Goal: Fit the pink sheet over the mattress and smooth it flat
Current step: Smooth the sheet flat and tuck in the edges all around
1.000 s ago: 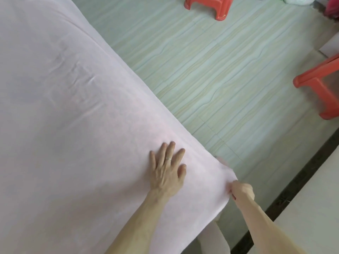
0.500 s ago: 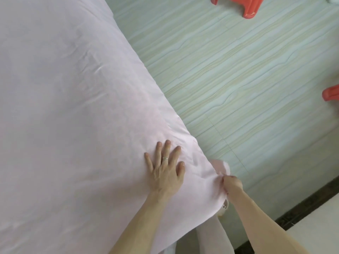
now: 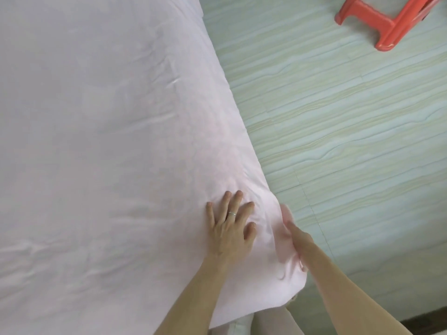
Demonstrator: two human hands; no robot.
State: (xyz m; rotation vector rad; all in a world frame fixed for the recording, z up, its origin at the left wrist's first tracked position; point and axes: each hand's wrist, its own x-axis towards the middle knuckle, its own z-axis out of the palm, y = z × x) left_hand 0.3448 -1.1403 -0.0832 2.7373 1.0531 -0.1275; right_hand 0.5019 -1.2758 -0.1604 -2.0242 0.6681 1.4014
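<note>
The pink sheet (image 3: 108, 141) covers the mattress across the left of the view, with soft creases in the middle and near the left edge. My left hand (image 3: 229, 228), a ring on one finger, presses flat on the sheet beside the near right corner, fingers spread. My right hand (image 3: 297, 240) is blurred at that corner and grips the sheet's hanging edge, its fingers hidden behind the fabric. The cloth bunches between both hands. A white sliver (image 3: 238, 328) shows under the sheet's lower edge; I cannot tell whether it is the mattress.
Pale green striped floor (image 3: 350, 117) runs along the bed's right side. A red plastic stool (image 3: 387, 20) stands at the top right. A dark strip (image 3: 425, 322) crosses the bottom right corner. My leg in pale trousers (image 3: 273, 322) is below the corner.
The view has swung left and closer to the bed. My right hand has drawn the corner of the sheet down and in towards the left hand, which stays pressed near the corner.
</note>
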